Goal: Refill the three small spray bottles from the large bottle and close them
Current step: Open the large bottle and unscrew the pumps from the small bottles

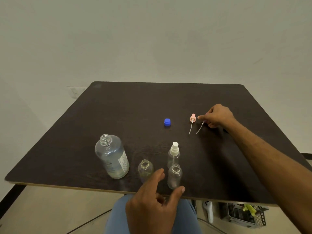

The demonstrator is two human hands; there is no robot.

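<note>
Your right hand [217,116] is pinching a spray head's tube [200,127] at frame right; your left hand [152,200] is hovering unclenched beside two uncapped small bottles [174,176].

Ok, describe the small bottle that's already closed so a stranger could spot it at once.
Start at the large bottle standing open near the front left of the dark table. To its right stand three small clear bottles. The closed spray bottle is the farthest back, and only it wears a white spray top; the other two are open.

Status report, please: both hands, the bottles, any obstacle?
Left hand open near two uncapped small clear bottles. Right hand closed on a spray head beside the pink spray head. Third bottle capped white. No obstacle.
</note>
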